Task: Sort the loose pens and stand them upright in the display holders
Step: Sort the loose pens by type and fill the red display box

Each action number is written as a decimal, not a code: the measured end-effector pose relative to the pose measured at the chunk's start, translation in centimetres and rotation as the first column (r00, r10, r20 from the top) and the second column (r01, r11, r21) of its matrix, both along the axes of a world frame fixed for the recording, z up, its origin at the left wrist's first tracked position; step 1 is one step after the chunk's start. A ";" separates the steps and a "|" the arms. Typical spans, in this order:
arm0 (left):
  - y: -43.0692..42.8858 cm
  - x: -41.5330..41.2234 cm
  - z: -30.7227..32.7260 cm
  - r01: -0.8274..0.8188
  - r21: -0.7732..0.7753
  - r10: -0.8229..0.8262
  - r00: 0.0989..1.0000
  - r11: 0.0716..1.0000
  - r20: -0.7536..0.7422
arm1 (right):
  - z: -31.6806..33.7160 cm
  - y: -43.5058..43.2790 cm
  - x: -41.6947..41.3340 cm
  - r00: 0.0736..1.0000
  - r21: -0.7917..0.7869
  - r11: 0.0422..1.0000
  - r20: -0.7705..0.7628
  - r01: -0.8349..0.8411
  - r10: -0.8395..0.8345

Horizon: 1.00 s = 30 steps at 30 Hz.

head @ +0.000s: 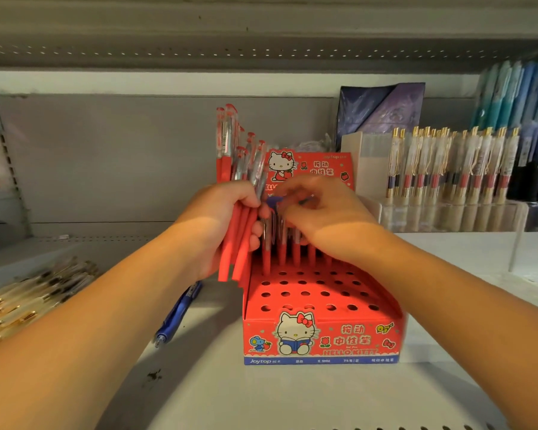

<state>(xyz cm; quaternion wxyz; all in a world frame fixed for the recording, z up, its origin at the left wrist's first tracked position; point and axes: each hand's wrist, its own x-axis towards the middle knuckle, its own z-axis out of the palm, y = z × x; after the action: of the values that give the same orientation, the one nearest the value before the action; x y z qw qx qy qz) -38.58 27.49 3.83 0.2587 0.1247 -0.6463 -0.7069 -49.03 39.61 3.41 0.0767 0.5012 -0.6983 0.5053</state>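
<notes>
A red cardboard display holder (322, 336) with rows of round holes stands on the shelf in the middle. Several red pens (281, 249) stand upright in its back row. My left hand (221, 225) grips a bundle of red pens (230, 150) just left of the holder, their clear caps pointing up. My right hand (323, 212) is over the back row with its fingers curled round the top of a pen there; blur hides the exact grip.
A blue pen (177, 315) lies on the shelf left of the holder. Loose gold-trimmed pens (28, 293) are heaped at the far left. At the right a clear acrylic stand (448, 212) holds gold-clipped pens (448, 162), with blue pens (516, 97) behind.
</notes>
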 end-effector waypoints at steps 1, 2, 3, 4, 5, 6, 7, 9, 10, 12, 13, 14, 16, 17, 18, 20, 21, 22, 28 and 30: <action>0.1 0.1 0.1 0.008 -0.005 -0.008 1.000 1.000 -0.015 | 0.4 0.2 0.1 0.993 -0.064 0.997 0.107 -0.036 0.043; 0.3 0.1 0.2 0.020 -0.013 -0.021 0.999 1.000 -0.032 | 0.8 0.4 0.3 0.970 -0.136 0.988 0.219 -0.079 0.108; 0.6 0.3 0.1 0.039 -0.028 -0.040 0.998 0.999 -0.051 | 1.1 0.6 0.4 0.935 -0.205 0.971 0.307 -0.118 0.179; 0.8 0.4 0.1 0.060 -0.049 -0.064 0.995 0.997 -0.072 | 1.2 0.8 0.5 0.904 -0.250 0.957 0.358 -0.149 0.234; 1.0 0.6 0.0 0.080 -0.077 -0.087 0.992 0.994 -0.090 | 1.3 1.0 0.6 0.883 -0.267 0.948 0.383 -0.174 0.271; 1.2 0.7 -0.2 0.097 -0.109 -0.108 0.989 0.989 -0.099 | 1.3 1.1 0.7 0.869 -0.269 0.943 0.399 -0.195 0.293; 1.3 0.9 -0.3 0.111 -0.142 -0.125 0.988 0.984 -0.095 | 1.2 1.2 0.8 0.856 -0.270 0.939 0.412 -0.212 0.311; 1.5 1.0 -0.4 0.123 -0.193 -0.137 0.988 0.974 -0.065 | 1.1 1.3 1.0 0.824 -0.301 0.924 0.443 -0.234 0.353; 1.5 1.0 -0.4 0.125 -0.207 -0.139 0.989 0.970 -0.056 | 1.1 1.4 1.0 0.808 -0.327 0.915 0.457 -0.237 0.372; 1.6 1.1 -0.4 0.140 -0.221 -0.156 0.986 0.965 -0.057 | 1.3 1.5 1.1 0.806 -0.367 0.905 0.456 -0.216 0.377; 1.6 1.2 -0.3 0.149 -0.219 -0.167 0.984 0.964 -0.064 | 1.3 1.6 1.1 0.807 -0.382 0.900 0.452 -0.210 0.380; 1.7 1.2 -0.3 0.152 -0.213 -0.170 0.983 0.965 -0.073 | 1.4 1.6 1.1 0.803 -0.400 0.891 0.449 -0.212 0.393; 1.8 1.2 -0.2 0.130 -0.188 -0.149 0.984 0.974 -0.096 | 1.6 1.6 1.2 0.785 -0.452 0.865 0.447 -0.217 0.430; 1.8 1.2 -0.2 0.113 -0.173 -0.133 0.985 0.979 -0.110 | 1.7 1.6 1.3 0.780 -0.473 0.855 0.447 -0.210 0.439; 1.8 1.2 -0.2 0.097 -0.158 -0.117 0.985 0.983 -0.124 | 1.8 1.7 1.4 0.775 -0.491 0.848 0.451 -0.199 0.443; 1.8 1.1 -0.1 0.072 -0.149 -0.094 0.985 0.986 -0.146 | 2.1 2.0 1.3 0.757 -0.533 0.826 0.461 -0.181 0.463; 1.8 1.1 -0.1 0.059 -0.159 -0.084 0.985 0.986 -0.150 | 2.2 2.1 1.3 0.754 -0.554 0.814 0.456 -0.175 0.473; 1.7 1.1 -0.1 0.048 -0.173 -0.075 0.985 0.984 -0.153 | 2.3 2.3 1.2 0.764 -0.566 0.808 0.446 -0.163 0.466; 1.4 0.8 -0.1 -0.049 -0.213 0.008 0.982 0.976 -0.190 | 2.5 2.4 0.6 0.883 -0.487 0.872 0.394 -0.036 0.257; 1.3 0.8 -0.1 -0.088 -0.216 0.045 0.979 0.972 -0.199 | 2.4 2.5 0.3 0.899 -0.473 0.880 0.368 -0.038 0.237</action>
<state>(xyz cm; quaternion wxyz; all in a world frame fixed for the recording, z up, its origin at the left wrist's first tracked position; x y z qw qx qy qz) -37.82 28.76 3.73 0.3561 0.0476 -0.6891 -0.6293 -48.70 42.07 5.85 0.0049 0.3995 -0.5223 0.7534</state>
